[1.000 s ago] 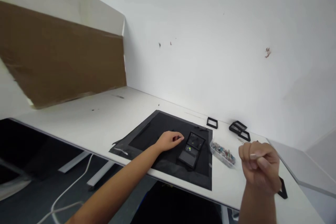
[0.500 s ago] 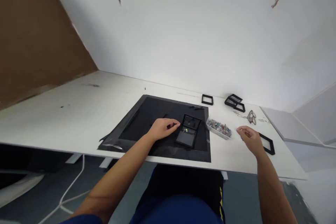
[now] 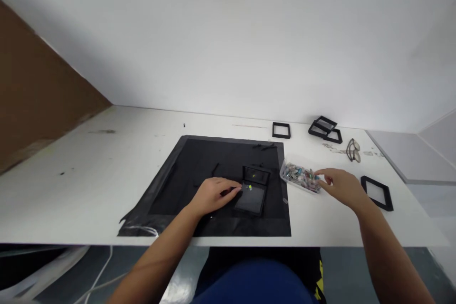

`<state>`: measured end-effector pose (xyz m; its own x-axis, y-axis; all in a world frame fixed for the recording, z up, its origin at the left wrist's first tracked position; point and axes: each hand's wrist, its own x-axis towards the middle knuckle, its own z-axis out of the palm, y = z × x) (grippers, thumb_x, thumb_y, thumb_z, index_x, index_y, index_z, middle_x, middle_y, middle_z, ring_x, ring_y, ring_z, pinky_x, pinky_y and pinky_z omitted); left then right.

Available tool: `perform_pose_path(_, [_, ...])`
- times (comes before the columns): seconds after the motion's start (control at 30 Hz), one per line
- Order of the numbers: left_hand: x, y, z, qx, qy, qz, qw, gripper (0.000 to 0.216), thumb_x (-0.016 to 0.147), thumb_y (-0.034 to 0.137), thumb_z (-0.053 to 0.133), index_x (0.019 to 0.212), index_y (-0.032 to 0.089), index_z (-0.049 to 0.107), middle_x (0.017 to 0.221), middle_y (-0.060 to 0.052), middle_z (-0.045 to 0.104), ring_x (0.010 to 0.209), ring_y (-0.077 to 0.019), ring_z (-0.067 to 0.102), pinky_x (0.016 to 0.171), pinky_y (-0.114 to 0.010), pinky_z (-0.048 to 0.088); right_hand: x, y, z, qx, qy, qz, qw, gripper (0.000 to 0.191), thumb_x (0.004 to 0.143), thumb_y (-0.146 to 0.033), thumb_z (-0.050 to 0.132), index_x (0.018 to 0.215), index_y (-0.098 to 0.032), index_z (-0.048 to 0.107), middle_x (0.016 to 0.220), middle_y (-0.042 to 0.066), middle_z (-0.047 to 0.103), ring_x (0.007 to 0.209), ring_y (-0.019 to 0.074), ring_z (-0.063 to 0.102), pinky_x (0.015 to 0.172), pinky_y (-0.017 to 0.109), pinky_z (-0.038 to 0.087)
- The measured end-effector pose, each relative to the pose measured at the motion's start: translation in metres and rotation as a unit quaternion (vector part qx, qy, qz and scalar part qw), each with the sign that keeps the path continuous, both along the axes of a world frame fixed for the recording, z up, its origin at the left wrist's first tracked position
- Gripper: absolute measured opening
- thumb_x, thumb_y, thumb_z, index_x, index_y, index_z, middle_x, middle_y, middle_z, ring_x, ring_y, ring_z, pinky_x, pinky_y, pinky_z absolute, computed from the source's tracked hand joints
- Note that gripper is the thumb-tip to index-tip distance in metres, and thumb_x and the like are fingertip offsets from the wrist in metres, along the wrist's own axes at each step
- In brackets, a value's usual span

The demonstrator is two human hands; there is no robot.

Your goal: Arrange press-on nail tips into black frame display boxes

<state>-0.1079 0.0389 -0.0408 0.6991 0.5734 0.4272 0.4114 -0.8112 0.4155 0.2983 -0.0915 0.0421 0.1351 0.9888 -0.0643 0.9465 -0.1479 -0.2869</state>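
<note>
A black hinged display frame [image 3: 250, 199] lies unfolded on a black mat [image 3: 171, 209], with a few tiny green-yellow and pale pieces near its hinge. My left hand [image 3: 213, 194] rests on the mat at the frame's left side, thumb and fingertips closed at its edge by the hinge. To the right stands a clear plastic tray [image 3: 295, 184] full of small mixed-colour pieces [image 3: 301, 175], too small to name. My right hand [image 3: 342, 187] reaches over the tray's right end, index finger and thumb apart at the pieces; nothing shows between them.
One black frame [image 3: 281, 130] lies at the back, several stacked frames [image 3: 322, 128] further right. Eyeglasses [image 3: 353, 150] sit behind my right hand, and another black frame [image 3: 376, 193] lies beside my right wrist. White wall backs the white table [image 3: 89, 175].
My right hand has moved left to the tray, its fingers now at the pieces. My left hand stays by the display frame. The camera view has shifted.
</note>
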Motion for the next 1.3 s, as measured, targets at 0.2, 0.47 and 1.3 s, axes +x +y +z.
perform_pose_path(0.2, [-0.002,0.002,0.001,-0.016,0.015,0.007,1.000,0.020,0.096,0.036,0.059,0.099,0.024,0.076,0.088,0.001,0.080,0.069,-0.0093,0.072,0.067,-0.019,0.053,-0.021,0.035,-0.010,-0.055,-0.050,0.061,0.995,0.029,0.094,-0.037,0.058,0.118,-0.029,0.072,0.099,0.003,0.072,0.090,0.0189,0.065,0.074,0.031,0.046])
perform_pose_path(0.47, [-0.001,0.002,-0.001,-0.035,0.030,0.009,0.999,0.021,0.096,0.037,0.059,0.098,0.024,0.076,0.083,0.001,0.079,0.065,-0.0080,0.070,0.064,-0.018,0.052,-0.031,0.054,-0.038,-0.084,-0.061,0.042,0.994,0.030,0.098,-0.042,0.060,0.113,-0.017,0.065,0.113,0.007,0.067,0.100,0.0188,0.065,0.090,0.041,0.055])
perform_pose_path(1.3, [0.001,-0.002,0.004,-0.015,0.012,0.030,0.999,0.017,0.095,0.033,0.061,0.096,0.024,0.075,0.084,0.001,0.078,0.068,-0.0090,0.069,0.070,-0.021,0.054,-0.009,0.025,-0.028,0.185,0.420,-0.071,0.886,0.033,0.085,-0.054,0.070,0.083,-0.022,0.071,0.060,-0.002,0.054,0.054,0.0112,0.048,0.050,0.026,0.042])
